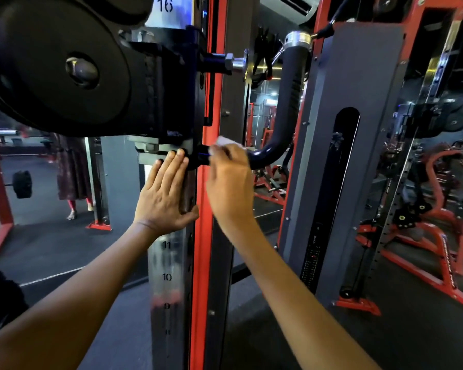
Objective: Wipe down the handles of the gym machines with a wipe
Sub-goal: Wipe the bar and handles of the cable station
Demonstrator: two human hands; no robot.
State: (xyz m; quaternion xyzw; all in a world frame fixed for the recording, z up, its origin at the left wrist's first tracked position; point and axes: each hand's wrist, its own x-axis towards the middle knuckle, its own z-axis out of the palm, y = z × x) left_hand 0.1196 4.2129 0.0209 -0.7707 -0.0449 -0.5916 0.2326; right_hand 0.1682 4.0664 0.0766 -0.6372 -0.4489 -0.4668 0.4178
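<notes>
A curved black handle (286,110) bends up from the pulley carriage of a cable machine to a chrome collar. My right hand (229,180) holds a white wipe (223,141) against the low end of the handle, close to the carriage; only a corner of the wipe shows above the fingers. My left hand (165,193) lies flat with straight fingers on the numbered steel upright (167,276), its fingertips touching the carriage bracket.
A large black pulley housing (56,65) hangs at upper left. A red frame post (203,236) runs beside the upright. A grey weight-stack tower (358,129) stands to the right. Red racks stand far right. A person stands at the back left.
</notes>
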